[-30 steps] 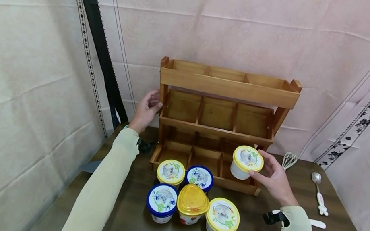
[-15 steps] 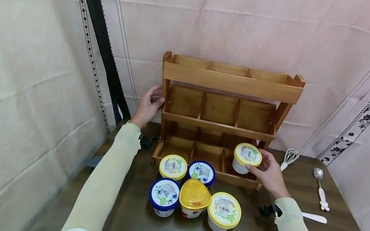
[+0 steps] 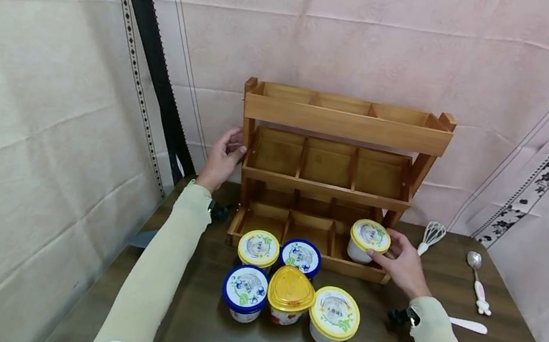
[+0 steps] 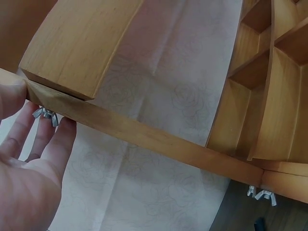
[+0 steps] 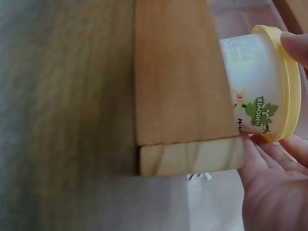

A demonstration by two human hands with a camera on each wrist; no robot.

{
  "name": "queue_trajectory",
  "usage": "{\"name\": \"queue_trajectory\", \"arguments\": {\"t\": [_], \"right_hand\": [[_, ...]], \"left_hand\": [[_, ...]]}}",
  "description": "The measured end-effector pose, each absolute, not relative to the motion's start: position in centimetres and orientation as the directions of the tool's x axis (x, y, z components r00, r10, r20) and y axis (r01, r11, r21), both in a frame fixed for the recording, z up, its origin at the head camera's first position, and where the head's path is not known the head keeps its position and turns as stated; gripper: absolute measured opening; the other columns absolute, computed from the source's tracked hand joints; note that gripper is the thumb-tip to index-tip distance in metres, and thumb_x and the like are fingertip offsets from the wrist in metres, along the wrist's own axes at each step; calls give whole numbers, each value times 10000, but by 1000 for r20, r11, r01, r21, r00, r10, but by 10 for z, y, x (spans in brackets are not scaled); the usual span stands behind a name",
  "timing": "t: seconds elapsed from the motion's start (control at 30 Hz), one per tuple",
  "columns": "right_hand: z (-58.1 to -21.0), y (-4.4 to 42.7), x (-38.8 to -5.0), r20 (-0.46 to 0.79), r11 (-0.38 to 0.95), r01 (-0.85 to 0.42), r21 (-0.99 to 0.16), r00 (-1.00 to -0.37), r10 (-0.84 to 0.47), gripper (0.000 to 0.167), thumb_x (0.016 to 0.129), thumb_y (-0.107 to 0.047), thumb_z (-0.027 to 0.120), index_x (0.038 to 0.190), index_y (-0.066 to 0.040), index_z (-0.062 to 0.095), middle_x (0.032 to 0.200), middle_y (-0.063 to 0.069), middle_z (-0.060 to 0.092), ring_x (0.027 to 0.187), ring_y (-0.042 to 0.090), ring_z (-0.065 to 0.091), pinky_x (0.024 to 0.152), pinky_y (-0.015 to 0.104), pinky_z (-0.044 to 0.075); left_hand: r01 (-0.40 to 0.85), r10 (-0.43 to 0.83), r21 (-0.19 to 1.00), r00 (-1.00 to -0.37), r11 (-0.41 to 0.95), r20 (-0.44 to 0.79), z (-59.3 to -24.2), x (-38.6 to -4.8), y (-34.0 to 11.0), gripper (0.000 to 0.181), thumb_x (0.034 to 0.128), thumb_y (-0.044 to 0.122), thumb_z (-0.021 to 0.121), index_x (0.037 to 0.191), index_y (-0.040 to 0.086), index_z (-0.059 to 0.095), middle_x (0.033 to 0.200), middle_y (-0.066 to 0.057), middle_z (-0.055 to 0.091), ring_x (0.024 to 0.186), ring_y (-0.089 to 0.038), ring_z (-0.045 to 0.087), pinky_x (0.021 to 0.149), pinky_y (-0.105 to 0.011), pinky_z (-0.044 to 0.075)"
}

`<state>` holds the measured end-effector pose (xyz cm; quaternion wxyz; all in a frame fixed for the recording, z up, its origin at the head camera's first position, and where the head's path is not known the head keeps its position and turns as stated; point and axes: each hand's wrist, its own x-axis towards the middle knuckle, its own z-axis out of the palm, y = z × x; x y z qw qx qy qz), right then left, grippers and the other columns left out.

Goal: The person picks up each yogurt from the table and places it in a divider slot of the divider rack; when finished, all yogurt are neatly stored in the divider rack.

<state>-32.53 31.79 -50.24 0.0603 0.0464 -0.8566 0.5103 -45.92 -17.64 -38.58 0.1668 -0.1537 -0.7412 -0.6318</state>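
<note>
A three-tier wooden rack (image 3: 347,124) with divided compartments stands upright on the table. My left hand (image 3: 222,159) holds its left upright, thumb in front and fingers behind it near a wing nut (image 4: 46,114). With my right hand (image 3: 405,264) I grip a white cup with a yellow lid (image 3: 371,235), inside the bottom tier's right compartment. In the right wrist view, the rack's wooden edge (image 5: 187,86) hides part of that cup (image 5: 257,91); whether its base touches the compartment floor is hidden.
Before the rack stand two blue-lidded cups (image 3: 245,288), two other yellow-lidded cups (image 3: 335,313) and a cup with a domed orange-yellow lid (image 3: 291,290). At right lie a whisk (image 3: 433,234), a spoon (image 3: 478,280) and a white handle (image 3: 468,326). Cloth (image 3: 359,58) hangs behind.
The cup in my right hand has come down slightly into the bottom right compartment. My left hand stays on the rack's upright. The head view has shifted a little.
</note>
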Motion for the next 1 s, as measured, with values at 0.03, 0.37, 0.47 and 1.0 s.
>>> {"name": "queue_trajectory", "arguments": {"t": [0.03, 0.37, 0.47, 1.0], "right_hand": [[-504, 318, -326, 149, 469, -139, -872, -989, -16, 960, 914, -390, 849, 1629, -30, 319, 1534, 286, 514, 1402, 439, 548, 836, 89, 523], [-511, 315, -331, 167, 561, -147, -815, -986, -16, 955, 891, -467, 853, 1584, -1, 390, 1465, 271, 565, 1340, 438, 607, 837, 120, 540], [-513, 312, -333, 163, 549, -152, -822, -986, -29, 958, 876, -457, 871, 1575, 2, 403, 1454, 272, 582, 1329, 426, 617, 827, 129, 554], [-503, 313, -334, 186, 615, -178, -768, -981, -52, 969, 897, -527, 826, 1595, -3, 405, 1546, 270, 536, 1386, 447, 579, 1076, 563, 523]], "left_hand": [[439, 18, 884, -897, 157, 442, -386, -459, -176, 522, 1065, 146, 633, 1562, 241, 504, 1444, -116, 590, 1312, -268, 587, 1103, -432, 509], [435, 13, 885, -898, 167, 440, -389, -457, -178, 511, 1070, 136, 629, 1547, 282, 517, 1437, -88, 598, 1306, -257, 591, 1098, -460, 518], [432, 13, 886, -900, 169, 437, -389, -456, -178, 511, 1074, 131, 622, 1550, 281, 513, 1436, -87, 596, 1308, -258, 590, 1103, -470, 516], [439, 14, 881, -896, 176, 444, -389, -458, -179, 509, 1061, 200, 635, 1547, 290, 517, 1445, -76, 600, 1321, -252, 586, 1116, -468, 510]]}}
